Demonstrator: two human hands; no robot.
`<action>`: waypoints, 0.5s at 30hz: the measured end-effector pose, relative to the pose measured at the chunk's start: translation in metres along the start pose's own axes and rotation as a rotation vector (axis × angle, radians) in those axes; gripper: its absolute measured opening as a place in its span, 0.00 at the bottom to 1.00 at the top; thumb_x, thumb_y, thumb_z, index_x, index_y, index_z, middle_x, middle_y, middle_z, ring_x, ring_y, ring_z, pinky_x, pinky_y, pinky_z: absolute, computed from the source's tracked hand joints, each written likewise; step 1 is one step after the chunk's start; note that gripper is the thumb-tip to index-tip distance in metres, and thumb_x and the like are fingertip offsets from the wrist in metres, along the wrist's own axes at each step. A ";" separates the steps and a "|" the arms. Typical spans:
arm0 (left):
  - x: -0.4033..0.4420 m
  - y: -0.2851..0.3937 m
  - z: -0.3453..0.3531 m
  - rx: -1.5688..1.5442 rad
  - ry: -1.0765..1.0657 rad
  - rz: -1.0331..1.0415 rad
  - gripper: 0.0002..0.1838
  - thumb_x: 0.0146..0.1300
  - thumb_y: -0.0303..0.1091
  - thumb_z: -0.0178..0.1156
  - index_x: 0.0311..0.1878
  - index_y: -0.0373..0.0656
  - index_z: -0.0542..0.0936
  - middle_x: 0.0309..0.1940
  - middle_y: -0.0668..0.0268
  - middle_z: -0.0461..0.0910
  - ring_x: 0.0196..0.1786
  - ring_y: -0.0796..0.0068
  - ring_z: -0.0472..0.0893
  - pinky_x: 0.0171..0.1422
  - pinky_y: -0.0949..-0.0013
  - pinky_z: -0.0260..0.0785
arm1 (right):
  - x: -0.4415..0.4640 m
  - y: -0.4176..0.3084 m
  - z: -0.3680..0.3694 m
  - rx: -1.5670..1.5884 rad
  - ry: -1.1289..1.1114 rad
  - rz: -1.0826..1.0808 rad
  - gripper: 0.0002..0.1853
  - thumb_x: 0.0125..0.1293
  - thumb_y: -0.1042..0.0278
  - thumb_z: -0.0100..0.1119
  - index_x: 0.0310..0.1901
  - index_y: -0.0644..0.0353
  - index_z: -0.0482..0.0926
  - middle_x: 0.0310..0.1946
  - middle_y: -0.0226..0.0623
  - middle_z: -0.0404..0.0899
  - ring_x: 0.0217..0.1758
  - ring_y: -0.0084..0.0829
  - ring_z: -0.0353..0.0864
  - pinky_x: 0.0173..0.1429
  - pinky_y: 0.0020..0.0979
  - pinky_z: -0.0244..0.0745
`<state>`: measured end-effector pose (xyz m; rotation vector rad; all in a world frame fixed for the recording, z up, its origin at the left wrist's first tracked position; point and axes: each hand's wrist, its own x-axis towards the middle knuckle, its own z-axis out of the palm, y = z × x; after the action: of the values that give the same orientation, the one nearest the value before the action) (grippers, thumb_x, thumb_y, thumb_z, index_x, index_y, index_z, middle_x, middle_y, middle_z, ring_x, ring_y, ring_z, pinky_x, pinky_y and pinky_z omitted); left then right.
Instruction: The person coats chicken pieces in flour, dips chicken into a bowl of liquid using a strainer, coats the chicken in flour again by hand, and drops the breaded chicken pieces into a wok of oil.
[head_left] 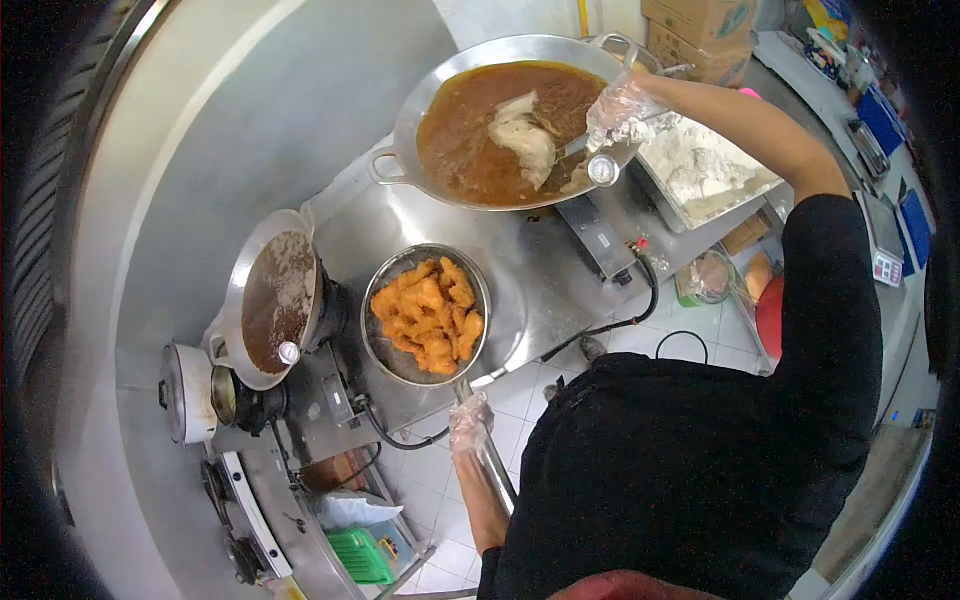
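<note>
My left hand (470,422), in a clear plastic glove, is closed round the handle of a round strainer (367,343). Golden fried pieces (428,313) fill the strainer, which is over the steel counter (340,215). My right hand (617,108), gloved and dusted with flour, is at the right side of a large wok (405,130) of brown oil. Its fingers are closed round something I cannot make out. Pale battered food (524,138) lies in the oil to the left of this hand. A round thermometer (603,170) is at the wok's lower right rim.
A tray of flour (700,170) stands right of the wok. On the left are a smaller wok (247,255) and a lidded pot (190,393). Burner control boxes (597,238) and a black hose (648,300) lie along the counter's front edge. Cardboard boxes (695,40) are at the back.
</note>
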<state>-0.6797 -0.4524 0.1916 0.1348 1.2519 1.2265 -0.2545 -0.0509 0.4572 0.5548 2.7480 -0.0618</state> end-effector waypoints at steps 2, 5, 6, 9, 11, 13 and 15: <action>0.007 -0.005 -0.008 -0.078 -0.017 -0.008 0.12 0.56 0.29 0.65 0.23 0.51 0.71 0.13 0.78 0.65 0.13 0.86 0.64 0.16 0.79 0.52 | 0.013 0.017 0.018 0.373 -0.055 0.163 0.13 0.60 0.64 0.60 0.45 0.56 0.79 0.37 0.36 0.81 0.40 0.31 0.81 0.42 0.31 0.77; 0.017 -0.012 -0.020 0.022 -0.048 -0.016 0.12 0.56 0.31 0.66 0.24 0.50 0.71 0.14 0.78 0.65 0.13 0.85 0.63 0.15 0.78 0.51 | 0.026 0.042 0.054 0.608 0.038 0.208 0.10 0.62 0.58 0.59 0.41 0.51 0.82 0.28 0.29 0.80 0.30 0.24 0.79 0.33 0.28 0.75; 0.010 -0.008 -0.013 0.064 -0.035 0.005 0.12 0.56 0.31 0.66 0.25 0.50 0.71 0.14 0.78 0.66 0.13 0.85 0.64 0.15 0.78 0.51 | 0.025 0.026 0.045 0.573 0.091 0.170 0.09 0.61 0.57 0.60 0.38 0.51 0.82 0.24 0.26 0.78 0.25 0.23 0.77 0.28 0.27 0.72; -0.008 0.001 0.000 0.149 -0.006 0.022 0.12 0.56 0.30 0.66 0.25 0.50 0.71 0.15 0.77 0.66 0.14 0.85 0.65 0.16 0.78 0.53 | 0.028 -0.003 0.025 1.039 -0.013 0.476 0.10 0.61 0.55 0.60 0.34 0.52 0.81 0.19 0.25 0.75 0.19 0.21 0.73 0.22 0.26 0.68; -0.013 0.004 0.001 0.143 -0.006 -0.013 0.11 0.57 0.29 0.65 0.25 0.50 0.71 0.15 0.77 0.66 0.14 0.85 0.65 0.16 0.78 0.54 | 0.024 -0.013 0.023 1.234 -0.012 0.594 0.10 0.60 0.57 0.60 0.35 0.54 0.80 0.18 0.26 0.73 0.17 0.21 0.71 0.18 0.24 0.66; -0.020 0.005 0.005 0.165 0.014 0.019 0.11 0.57 0.30 0.65 0.25 0.50 0.71 0.15 0.78 0.65 0.15 0.85 0.65 0.17 0.78 0.55 | 0.022 -0.017 0.024 1.145 0.058 0.538 0.14 0.59 0.53 0.60 0.32 0.56 0.79 0.22 0.29 0.74 0.22 0.23 0.73 0.23 0.27 0.68; -0.032 0.007 0.012 0.191 0.042 0.029 0.11 0.58 0.31 0.64 0.25 0.50 0.70 0.15 0.78 0.65 0.15 0.84 0.64 0.17 0.78 0.55 | 0.020 -0.026 0.024 1.092 0.113 0.511 0.15 0.59 0.52 0.61 0.31 0.57 0.79 0.24 0.30 0.74 0.25 0.24 0.75 0.26 0.28 0.70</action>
<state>-0.6687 -0.4671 0.2213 0.2683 1.4073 1.1377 -0.2748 -0.0699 0.4276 1.5148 2.3541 -1.4621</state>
